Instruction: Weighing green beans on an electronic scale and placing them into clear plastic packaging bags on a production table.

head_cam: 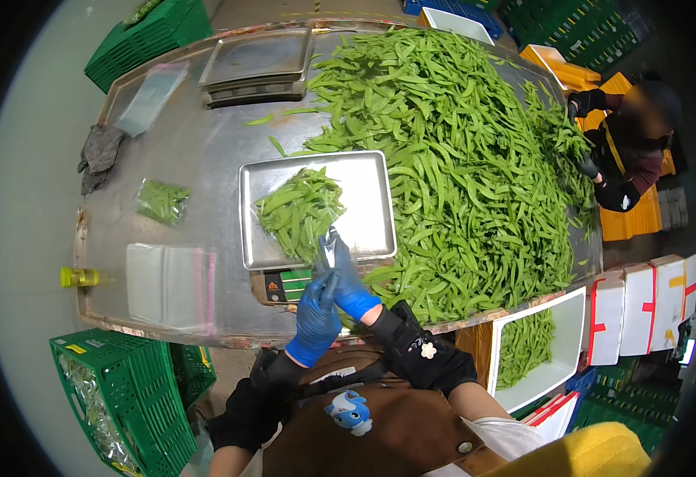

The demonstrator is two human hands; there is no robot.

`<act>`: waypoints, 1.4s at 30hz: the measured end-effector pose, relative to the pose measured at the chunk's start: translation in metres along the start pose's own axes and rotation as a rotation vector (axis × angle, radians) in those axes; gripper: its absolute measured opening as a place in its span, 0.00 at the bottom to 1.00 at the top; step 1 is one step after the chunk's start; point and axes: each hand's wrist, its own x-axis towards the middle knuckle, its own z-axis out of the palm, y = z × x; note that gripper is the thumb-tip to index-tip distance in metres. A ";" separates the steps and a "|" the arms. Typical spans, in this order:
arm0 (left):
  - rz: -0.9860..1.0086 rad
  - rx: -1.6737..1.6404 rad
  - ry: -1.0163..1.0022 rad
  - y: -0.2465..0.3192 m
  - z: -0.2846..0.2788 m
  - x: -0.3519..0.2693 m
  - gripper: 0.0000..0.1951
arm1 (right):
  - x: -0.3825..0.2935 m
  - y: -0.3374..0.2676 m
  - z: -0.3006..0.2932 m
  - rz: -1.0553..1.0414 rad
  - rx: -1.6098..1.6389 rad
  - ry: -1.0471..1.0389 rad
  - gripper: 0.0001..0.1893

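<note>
My left hand and my right hand, both in blue gloves, pinch the gathered mouth of a clear plastic bag of snow peas. The filled bag rests on a metal tray on top of a digital scale, whose green display shows partly below the tray. To the right of the tray spreads a large heap of loose snow peas. A smaller filled bag of peas lies to the left, above a stack of flat clear bags.
Around the steel table are a second scale, more flat bags, a grey cloth and a yellow-lidded container. A foam box of peas and green crates stand near me. A person handles peas at the far right.
</note>
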 end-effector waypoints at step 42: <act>-1.008 -0.934 0.367 -0.105 -0.011 -0.001 0.20 | 0.039 -0.034 -0.008 0.336 -0.384 0.002 0.29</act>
